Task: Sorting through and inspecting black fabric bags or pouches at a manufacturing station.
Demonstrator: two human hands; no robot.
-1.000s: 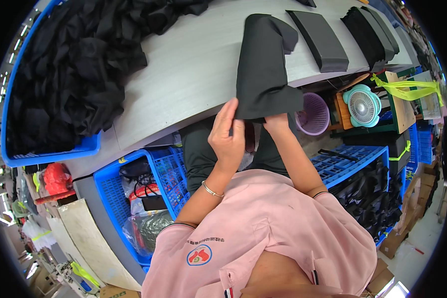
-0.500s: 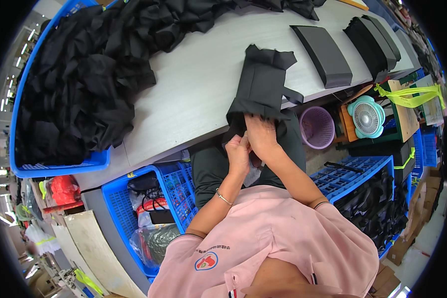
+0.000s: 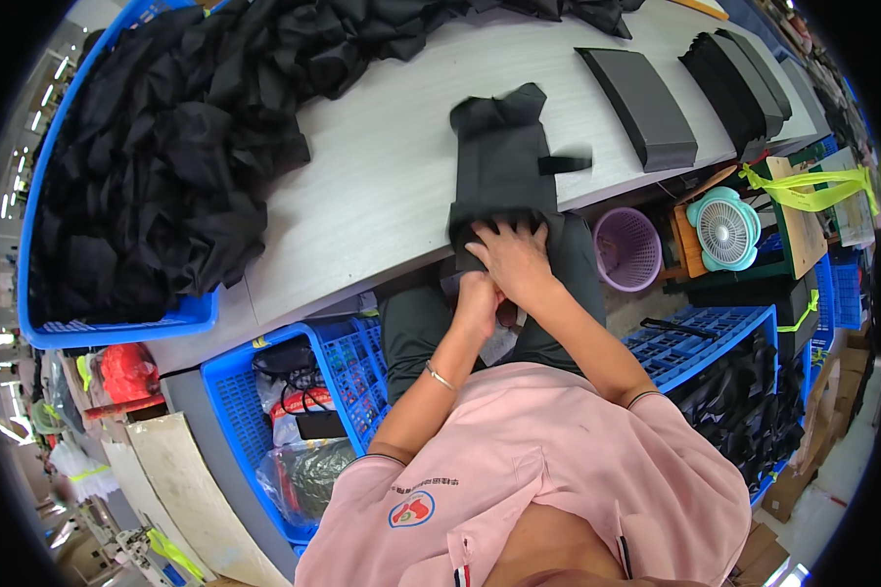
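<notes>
The black cloth (image 3: pixel 502 168) lies on the table (image 3: pixel 372 161), with its near end past the edge. The right hand (image 3: pixel 515 262), at 6 o'clock of it, touches this end, fingers spread apart; the left hand (image 3: pixel 477 301) is curled, and I cannot tell whether it grips cloth.

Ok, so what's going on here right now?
A person's right hand is spread on the near end of a black fabric piece at the edge of the table. The left hand is curled just below; its grip is unclear. Black cloth is heaped in the blue crate at left.
</notes>
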